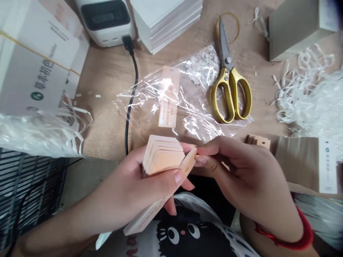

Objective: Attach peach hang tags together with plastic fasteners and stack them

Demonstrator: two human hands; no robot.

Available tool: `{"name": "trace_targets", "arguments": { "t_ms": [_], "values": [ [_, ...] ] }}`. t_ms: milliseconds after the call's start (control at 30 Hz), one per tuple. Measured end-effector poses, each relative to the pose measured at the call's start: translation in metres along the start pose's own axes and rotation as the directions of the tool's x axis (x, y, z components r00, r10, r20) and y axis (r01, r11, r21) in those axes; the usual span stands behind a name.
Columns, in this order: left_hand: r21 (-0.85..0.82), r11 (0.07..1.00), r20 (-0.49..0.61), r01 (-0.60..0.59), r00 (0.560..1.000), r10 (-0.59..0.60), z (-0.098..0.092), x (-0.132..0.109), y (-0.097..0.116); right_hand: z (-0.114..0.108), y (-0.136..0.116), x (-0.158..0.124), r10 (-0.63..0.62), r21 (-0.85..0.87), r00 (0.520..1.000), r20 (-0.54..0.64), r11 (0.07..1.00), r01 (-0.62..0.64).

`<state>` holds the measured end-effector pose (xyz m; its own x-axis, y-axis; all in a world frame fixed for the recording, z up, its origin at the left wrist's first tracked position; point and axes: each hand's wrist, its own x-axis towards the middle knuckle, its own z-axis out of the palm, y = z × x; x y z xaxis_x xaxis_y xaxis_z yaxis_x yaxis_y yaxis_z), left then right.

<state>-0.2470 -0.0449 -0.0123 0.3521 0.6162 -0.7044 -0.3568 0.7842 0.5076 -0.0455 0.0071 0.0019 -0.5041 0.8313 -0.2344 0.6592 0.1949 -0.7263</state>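
My left hand [150, 185] is wrapped round a fanned stack of pale orange paper tags [163, 157]. Its thumb presses on the front tag [163, 201], a long printed one with a small slot near its upper end. At that upper end, the thumb and forefinger of my right hand [235, 167] are pinched together on the tag's corner. Beyond the hands, another orange tag [168, 114] lies by a clear plastic bag [144, 96]. Gold-handled scissors [227, 78] rest on the bag, blades pointing away.
A white device [105, 21] with a black cable [134, 78] stands at the back, beside stacked white cards [168, 25]. Banded printed cards [32, 64] sit left. White strings [311, 96], a grey box [297, 30] and a brown card stack [297, 160] occupy the right.
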Motion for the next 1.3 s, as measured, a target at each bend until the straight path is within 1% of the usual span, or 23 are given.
{"name": "trace_targets", "arguments": {
  "t_ms": [133, 233, 400, 467, 567, 633, 700, 800, 900, 967, 1067, 1133, 1200, 1300],
  "values": [
    [0.047, 0.998, -0.047, -0.041, 0.998, 0.043, 0.005, 0.004, 0.006, 0.003, 0.001, 0.003, -0.056, -0.09, 0.996, -0.063, 0.995, 0.05],
    [0.07, 0.996, -0.036, -0.051, 0.998, 0.053, 0.005, 0.006, 0.009, 0.005, 0.003, 0.005, -0.069, -0.102, 0.993, -0.091, 0.993, 0.059],
    [0.085, 0.995, -0.007, -0.044, 0.999, 0.045, 0.002, 0.006, 0.008, 0.007, 0.004, 0.004, -0.084, -0.067, 0.991, -0.108, 0.995, 0.077],
    [0.09, 0.995, -0.001, -0.049, 0.999, 0.049, 0.002, 0.006, 0.008, 0.01, 0.004, 0.003, -0.091, -0.088, 0.987, -0.132, 0.993, 0.079],
    [0.127, 0.989, -0.025, -0.07, 0.997, 0.074, 0.004, 0.006, 0.007, 0.016, 0.002, 0.004, -0.11, -0.15, 0.979, -0.17, 0.985, 0.084],
    [0.158, 0.983, -0.047, -0.089, 0.994, 0.098, 0.005, 0.006, 0.008, 0.018, 0.001, 0.006, -0.096, -0.165, 0.978, -0.183, 0.984, 0.066],
    [0.17, 0.98, -0.063, -0.104, 0.991, 0.116, 0.006, 0.006, 0.01, 0.019, 0.0, 0.008, -0.065, -0.132, 0.981, -0.185, 0.99, 0.041],
    [0.136, 0.979, -0.112, -0.15, 0.98, 0.165, 0.007, 0.007, 0.012, 0.017, 0.0, 0.012, -0.022, 0.004, 0.983, -0.185, 1.0, 0.023],
    [0.077, 0.97, -0.149, -0.232, 0.959, 0.241, 0.007, 0.012, 0.014, 0.019, -0.001, 0.012, -0.04, 0.123, 0.971, -0.236, 0.99, 0.07],
    [0.06, 0.96, -0.166, -0.274, 0.946, 0.28, 0.008, 0.016, 0.013, 0.026, -0.002, 0.01, -0.103, 0.126, 0.953, -0.285, 0.982, 0.144],
    [0.083, 0.941, -0.203, -0.327, 0.919, 0.337, 0.01, 0.021, 0.011, 0.044, -0.002, 0.005, -0.187, 0.097, 0.921, -0.341, 0.968, 0.233],
    [0.097, 0.924, -0.216, -0.369, 0.899, 0.381, 0.012, 0.023, 0.009, 0.058, 0.0, 0.003, -0.191, 0.106, 0.907, -0.375, 0.963, 0.247],
    [0.1, 0.914, -0.216, -0.393, 0.888, 0.406, 0.012, 0.023, 0.008, 0.069, 0.003, 0.003, -0.176, 0.122, 0.897, -0.404, 0.962, 0.244],
    [0.107, 0.915, -0.202, -0.39, 0.892, 0.404, 0.011, 0.024, 0.008, 0.079, 0.008, 0.003, -0.19, 0.116, 0.878, -0.439, 0.957, 0.266]
  ]
}}
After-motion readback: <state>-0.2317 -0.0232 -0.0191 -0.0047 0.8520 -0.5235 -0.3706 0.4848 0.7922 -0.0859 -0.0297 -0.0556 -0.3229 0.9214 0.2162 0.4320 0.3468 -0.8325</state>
